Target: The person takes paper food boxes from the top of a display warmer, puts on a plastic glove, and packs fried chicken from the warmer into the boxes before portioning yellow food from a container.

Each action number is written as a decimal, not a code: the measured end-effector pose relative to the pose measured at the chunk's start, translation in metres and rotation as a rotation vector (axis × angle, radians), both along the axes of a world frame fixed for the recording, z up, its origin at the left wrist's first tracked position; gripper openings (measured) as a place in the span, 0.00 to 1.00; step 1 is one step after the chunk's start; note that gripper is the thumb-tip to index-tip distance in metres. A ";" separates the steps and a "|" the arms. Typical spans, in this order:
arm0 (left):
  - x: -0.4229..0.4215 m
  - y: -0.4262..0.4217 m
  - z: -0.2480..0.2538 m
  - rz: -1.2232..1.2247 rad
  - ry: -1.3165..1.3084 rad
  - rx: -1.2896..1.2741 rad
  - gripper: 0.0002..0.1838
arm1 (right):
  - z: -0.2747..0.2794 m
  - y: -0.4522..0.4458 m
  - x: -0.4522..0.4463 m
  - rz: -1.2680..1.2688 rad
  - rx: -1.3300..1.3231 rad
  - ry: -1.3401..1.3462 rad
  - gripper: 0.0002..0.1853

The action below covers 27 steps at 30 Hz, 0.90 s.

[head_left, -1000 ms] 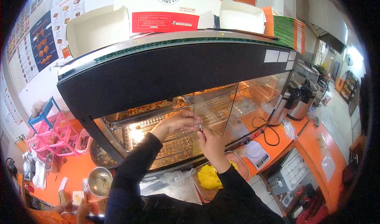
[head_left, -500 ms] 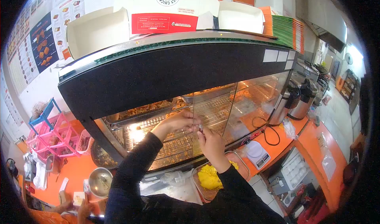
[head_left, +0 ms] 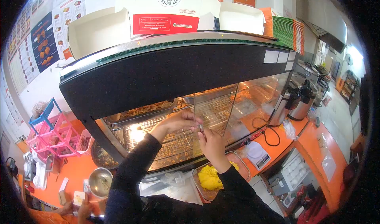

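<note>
Left hand (head_left: pixel 180 122) bent toward right hand (head_left: pixel 212 143), right grip around small object (head_left: pixel 201 127), left grip unclear

pink rack (head_left: pixel 58 140) | steel bowl (head_left: pixel 100 182) on orange counter (head_left: pixel 75 170) | white scale (head_left: pixel 256 153) | two flasks (head_left: pixel 299 107)

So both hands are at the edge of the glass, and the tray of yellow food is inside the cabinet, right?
Not quite. The head view shows the tray of yellow food outside the cabinet, in front of it, below the right hand. That hand and the left hand are indeed at the edge of the glass.
</note>
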State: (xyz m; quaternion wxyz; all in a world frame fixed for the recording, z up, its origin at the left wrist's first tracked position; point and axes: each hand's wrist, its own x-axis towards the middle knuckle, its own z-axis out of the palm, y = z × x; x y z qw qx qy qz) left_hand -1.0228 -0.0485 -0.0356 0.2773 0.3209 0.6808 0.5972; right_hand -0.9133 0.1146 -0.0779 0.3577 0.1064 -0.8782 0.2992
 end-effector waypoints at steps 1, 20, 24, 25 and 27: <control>0.001 0.000 0.001 -0.010 -0.010 0.009 0.11 | 0.000 0.000 0.000 -0.003 0.006 -0.011 0.10; 0.003 0.006 -0.006 -0.010 -0.091 0.108 0.07 | -0.027 0.007 -0.004 0.131 -0.238 0.015 0.09; -0.004 0.009 -0.013 -0.075 -0.110 0.169 0.08 | -0.021 0.007 -0.004 0.098 -0.165 0.015 0.09; -0.005 0.009 -0.016 -0.057 -0.126 0.179 0.08 | -0.019 0.007 -0.004 0.090 -0.151 0.021 0.09; -0.004 0.011 -0.019 -0.019 -0.160 0.198 0.09 | -0.017 0.006 -0.003 0.074 -0.123 0.033 0.09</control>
